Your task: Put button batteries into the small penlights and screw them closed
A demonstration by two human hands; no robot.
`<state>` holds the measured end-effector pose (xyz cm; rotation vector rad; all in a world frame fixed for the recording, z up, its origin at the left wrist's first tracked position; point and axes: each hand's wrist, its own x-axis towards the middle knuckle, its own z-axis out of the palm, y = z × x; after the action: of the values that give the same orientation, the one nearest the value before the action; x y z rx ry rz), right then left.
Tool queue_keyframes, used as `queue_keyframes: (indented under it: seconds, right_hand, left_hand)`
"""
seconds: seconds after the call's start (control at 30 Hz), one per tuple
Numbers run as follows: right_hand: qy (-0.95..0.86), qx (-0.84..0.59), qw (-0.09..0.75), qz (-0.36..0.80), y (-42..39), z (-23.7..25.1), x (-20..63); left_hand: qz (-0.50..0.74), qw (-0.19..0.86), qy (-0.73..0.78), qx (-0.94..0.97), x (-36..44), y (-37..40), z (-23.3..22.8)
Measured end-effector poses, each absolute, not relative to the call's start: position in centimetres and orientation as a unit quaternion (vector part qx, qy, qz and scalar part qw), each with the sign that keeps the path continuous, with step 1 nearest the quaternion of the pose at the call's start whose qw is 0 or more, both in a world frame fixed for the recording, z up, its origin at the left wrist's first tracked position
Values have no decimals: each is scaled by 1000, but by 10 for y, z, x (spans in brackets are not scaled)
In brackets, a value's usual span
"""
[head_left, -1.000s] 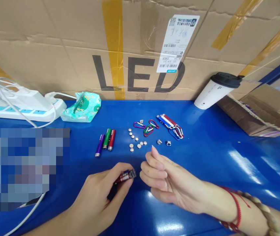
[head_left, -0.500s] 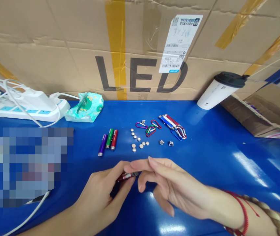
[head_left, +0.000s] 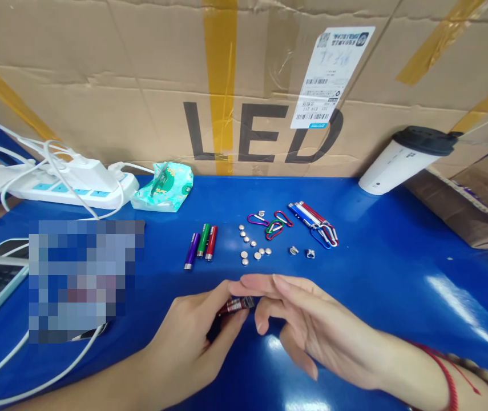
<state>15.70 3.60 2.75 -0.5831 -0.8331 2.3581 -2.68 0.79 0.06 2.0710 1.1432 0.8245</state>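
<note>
My left hand [head_left: 194, 325] is closed around a small red flashlight [head_left: 233, 306], pinched between thumb and fingers. A dark metal piece shows at the flashlight's right end; most of the body is hidden in the hand. My right hand [head_left: 307, 319] has its index finger reaching over to the left fingertips, just above that end. Its thumb lies along the index, the lower fingers are bent and apart, and nothing shows in it. Beyond the hands lie a purple tube [head_left: 191, 251], a green tube [head_left: 203, 240], a red tube [head_left: 212, 243] and several button cells [head_left: 257, 256].
Several carabiners [head_left: 274, 229], metal clips [head_left: 310, 254] and a row of flashlights with carabiners [head_left: 310, 216] lie farther back. Behind stand a tissue pack [head_left: 169, 188], a power strip [head_left: 72, 194], a tilted lidded cup [head_left: 391, 165] and a large carton [head_left: 149, 103]. Cables [head_left: 42, 382] run at left.
The view has shifted, so everything sits farther right in the picture. More of the flashlight's metal end shows between the hands; both hands otherwise keep nearly the same pose.
</note>
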Motion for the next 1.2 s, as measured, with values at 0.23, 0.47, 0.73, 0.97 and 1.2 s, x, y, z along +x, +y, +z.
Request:
queue_keyframes:
  seconds: [0.23,0.47,0.73,0.97,1.2]
  right_hand:
    - [-301,-221,290,881,36,27,157]
    - [-248,-193,271,910,34,21,162]
    - [-211,-167,257,928,37,23,162]
    - [-160,-152,245,944,38,25,162]
    - [-171,-150,249,941,38,29,163]
  left_hand:
    - [291,341,444,776,-27,8,3]
    - [286,350,455,767,-27,8,2]
    - [276,356,457,767,-26,9,2]
    - [282,332,461,773,-25,8,2]
    - [276,341,464,770,-25,7,3]
